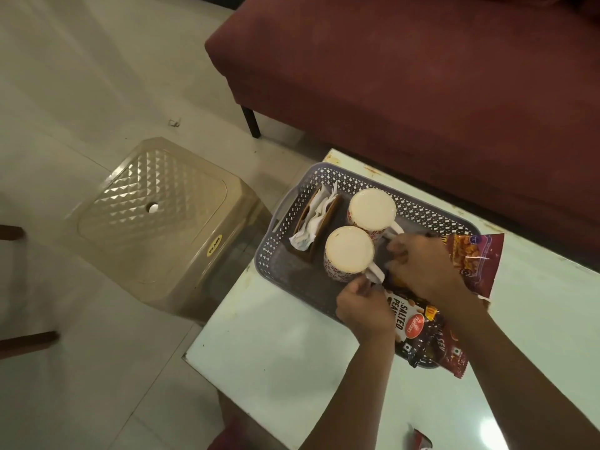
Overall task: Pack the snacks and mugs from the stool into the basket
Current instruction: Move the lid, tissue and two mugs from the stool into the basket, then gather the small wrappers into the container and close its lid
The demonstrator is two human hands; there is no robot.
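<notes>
1. Both forearms are bare from the lower frame edge to the wrists; no sleeve shows.
2. The left hand [363,311] wears no glove, ring or watch.
3. The right hand [425,267] is likewise bare, its wrist unadorned.

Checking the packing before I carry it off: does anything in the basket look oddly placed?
Both mugs stand upside down; snack packets overhang the basket rim.
</notes>
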